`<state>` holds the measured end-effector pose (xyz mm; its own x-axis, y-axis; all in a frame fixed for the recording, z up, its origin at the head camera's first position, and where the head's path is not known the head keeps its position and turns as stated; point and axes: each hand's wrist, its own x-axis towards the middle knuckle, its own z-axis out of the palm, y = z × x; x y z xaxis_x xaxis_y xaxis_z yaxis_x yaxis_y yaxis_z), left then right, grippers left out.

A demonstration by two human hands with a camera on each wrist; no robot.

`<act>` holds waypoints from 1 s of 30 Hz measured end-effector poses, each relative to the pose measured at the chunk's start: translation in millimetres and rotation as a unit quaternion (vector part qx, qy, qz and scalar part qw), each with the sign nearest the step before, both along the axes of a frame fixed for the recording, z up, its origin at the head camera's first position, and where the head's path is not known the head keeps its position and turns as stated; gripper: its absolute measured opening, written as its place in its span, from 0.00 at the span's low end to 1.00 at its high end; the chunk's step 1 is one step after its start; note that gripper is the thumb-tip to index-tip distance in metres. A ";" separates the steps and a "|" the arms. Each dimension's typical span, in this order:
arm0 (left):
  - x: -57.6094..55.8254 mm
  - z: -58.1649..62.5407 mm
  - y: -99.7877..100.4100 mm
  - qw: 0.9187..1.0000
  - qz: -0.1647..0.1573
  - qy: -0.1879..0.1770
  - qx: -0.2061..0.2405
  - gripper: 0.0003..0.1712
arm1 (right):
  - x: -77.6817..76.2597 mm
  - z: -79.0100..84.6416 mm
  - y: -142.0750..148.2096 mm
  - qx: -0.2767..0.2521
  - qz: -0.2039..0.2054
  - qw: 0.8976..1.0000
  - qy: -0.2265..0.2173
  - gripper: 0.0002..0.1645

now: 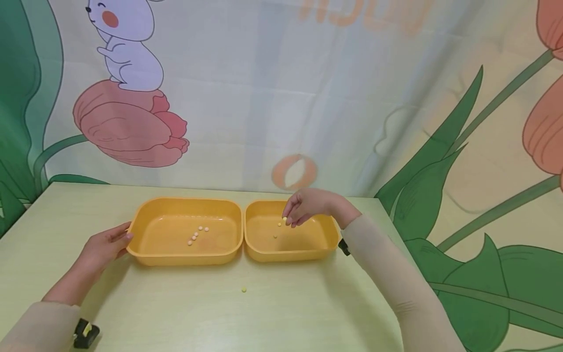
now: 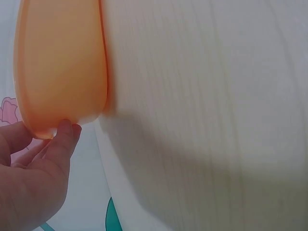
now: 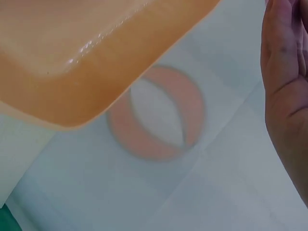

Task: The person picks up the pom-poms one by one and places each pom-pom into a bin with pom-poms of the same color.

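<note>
At the left end of the larger orange-yellow tray (image 1: pixel 184 260), my left hand (image 1: pixel 102 247) grips the rim, thumb on the inner side and fingers against the outer wall (image 2: pixel 72 62). Several small round whitish pieces (image 1: pixel 195 234) lie on that tray's floor. Over the smaller orange-yellow tray (image 1: pixel 290 255), my right hand (image 1: pixel 308 205) pinches a small round yellow piece (image 1: pixel 285 219) between thumb and fingertips. Below it, two similar yellow pieces (image 1: pixel 275 236) sit on the tray floor. In the right wrist view only the side of my right hand (image 3: pixel 288 82) shows, its fingertips out of frame.
Both trays stand side by side, ends close together, on a pale wood-grain table (image 1: pixel 184 313). One more small yellow piece (image 1: pixel 244 290) lies on the table in front of them. A printed curtain (image 1: pixel 211 98) hangs right behind the table and along its right side.
</note>
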<state>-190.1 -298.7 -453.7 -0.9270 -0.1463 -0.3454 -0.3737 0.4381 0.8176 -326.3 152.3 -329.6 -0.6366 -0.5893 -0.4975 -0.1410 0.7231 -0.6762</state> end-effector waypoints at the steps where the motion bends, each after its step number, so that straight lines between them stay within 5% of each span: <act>1: 0.0 -0.1 -0.1 1.000 0.000 0.000 -0.001 0.37 | -4.7 0.1 0.3 0.002 0.005 1.000 -0.008 0.13; 9: 0.7 -1.7 0.2 1.000 -0.008 0.005 -0.002 0.37 | -35.6 -16.3 0.0 0.042 0.019 0.996 -0.072 0.15; 16: 0.3 -2.1 0.1 1.000 -0.006 0.007 0.002 0.37 | -57.2 -43.4 -2.4 0.106 -0.016 0.987 -0.118 0.06; 30: 0.1 -2.4 -0.7 1.000 -0.002 0.009 0.003 0.36 | -73.5 -81.7 -2.7 0.181 -0.050 0.972 -0.143 0.05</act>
